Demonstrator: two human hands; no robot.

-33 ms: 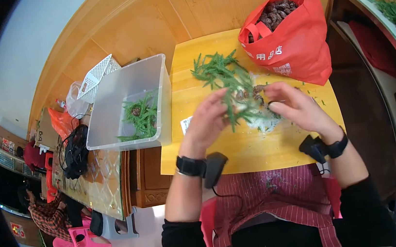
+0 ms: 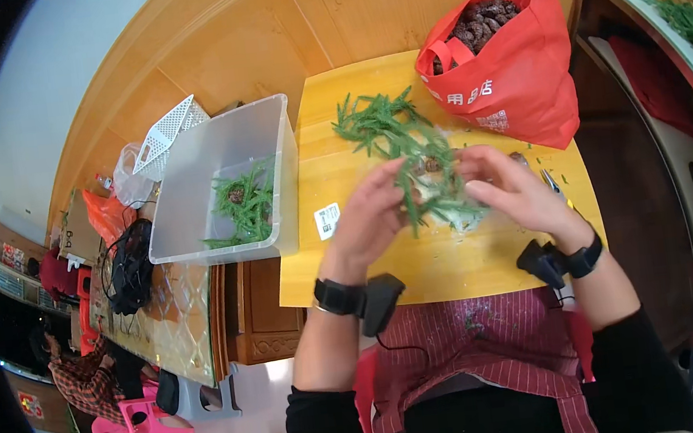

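In my left hand point(image 2: 370, 209) is the left side of a loose bunch of green artificial pine sprigs point(image 2: 413, 183), its fingers curled round it above the yellow table. A brown pinecone point(image 2: 432, 164) sits among the sprigs, partly smeared by motion. My right hand point(image 2: 523, 192) closes on the bunch's right side, thumb and fingers bent together, blurred at the tips. More sprigs point(image 2: 376, 119) lie on the table just beyond. Past the right hand rest a small dark brown piece point(image 2: 519, 158) and a pliers-like tool point(image 2: 550, 181), half hidden.
A clear plastic bin point(image 2: 286, 215) at left holds a sprig-and-pinecone piece point(image 2: 237, 196). A red bag point(image 2: 511, 82) full of pinecones stands at the back right. On the yellow tabletop point(image 2: 328, 278) lies a white card point(image 2: 327, 220). Pink chairs point(image 2: 151, 418) and a seated person point(image 2: 87, 379) are far left.
My right hand has moved left onto the sprigs, and the pinecone now shows amid them. The tool and the dark piece beside my right hand have come into view; more of the card shows.
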